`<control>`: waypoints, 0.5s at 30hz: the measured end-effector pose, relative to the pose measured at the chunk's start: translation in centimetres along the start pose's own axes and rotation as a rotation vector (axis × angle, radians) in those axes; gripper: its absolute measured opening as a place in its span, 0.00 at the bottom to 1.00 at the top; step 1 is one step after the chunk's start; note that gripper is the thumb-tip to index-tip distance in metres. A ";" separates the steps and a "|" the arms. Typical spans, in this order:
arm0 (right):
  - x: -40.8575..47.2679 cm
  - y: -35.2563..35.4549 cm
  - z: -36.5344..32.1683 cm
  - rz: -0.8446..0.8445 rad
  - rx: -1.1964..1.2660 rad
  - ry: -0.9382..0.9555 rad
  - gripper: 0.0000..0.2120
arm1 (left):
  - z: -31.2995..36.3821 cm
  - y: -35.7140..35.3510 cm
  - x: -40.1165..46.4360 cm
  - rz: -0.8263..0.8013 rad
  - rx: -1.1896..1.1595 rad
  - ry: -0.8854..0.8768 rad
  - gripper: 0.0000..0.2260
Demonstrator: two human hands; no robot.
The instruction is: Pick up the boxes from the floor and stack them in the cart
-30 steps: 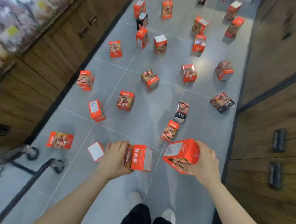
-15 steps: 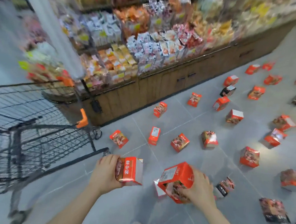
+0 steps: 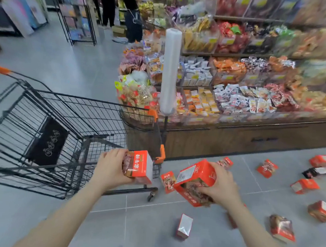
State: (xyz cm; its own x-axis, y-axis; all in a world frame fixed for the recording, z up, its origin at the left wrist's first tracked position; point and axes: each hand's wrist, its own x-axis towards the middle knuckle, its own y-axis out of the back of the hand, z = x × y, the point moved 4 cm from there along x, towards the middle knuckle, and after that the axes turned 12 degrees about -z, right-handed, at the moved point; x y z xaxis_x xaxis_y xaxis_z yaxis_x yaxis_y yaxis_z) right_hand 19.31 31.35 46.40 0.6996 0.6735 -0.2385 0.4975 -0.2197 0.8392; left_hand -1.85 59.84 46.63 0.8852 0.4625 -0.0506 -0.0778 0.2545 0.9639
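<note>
Both hands were loaded: left hand (image 3: 110, 167) clamped on an upright orange box (image 3: 140, 166), right hand (image 3: 221, 185) clamped on a tilted orange box (image 3: 194, 180) — both carried just beside the near corner of the wire cart (image 3: 66, 120). Cart basket showed only a dark mat (image 3: 48, 140); no boxes stacked in it yet. Many boxes (image 3: 185, 226) lay scattered on the floor (image 3: 141, 228) — judged an early stage, nearly all left.
</note>
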 end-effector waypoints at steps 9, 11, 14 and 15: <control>11.1 0.9 -17.9 0.016 -0.083 0.161 0.46 | -15.1 8.3 4.7 0.054 -0.012 0.105 0.44; 13.8 0.2 -21.2 -0.007 -0.107 0.214 0.46 | -17.9 8.5 5.3 0.065 -0.038 0.139 0.44; 18.2 -2.0 -25.4 -0.043 -0.146 0.291 0.46 | -22.1 7.7 6.0 0.037 -0.050 0.216 0.49; 19.8 -2.9 -26.6 -0.062 -0.164 0.311 0.46 | -23.4 7.2 6.2 0.023 -0.050 0.245 0.49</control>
State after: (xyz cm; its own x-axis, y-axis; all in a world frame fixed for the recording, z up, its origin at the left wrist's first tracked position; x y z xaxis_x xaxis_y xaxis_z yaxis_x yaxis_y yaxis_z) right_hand 18.06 64.10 52.21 0.4681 0.8705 -0.1524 0.4280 -0.0724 0.9009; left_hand -7.66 84.44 47.11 0.7456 0.6594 -0.0967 -0.1248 0.2807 0.9516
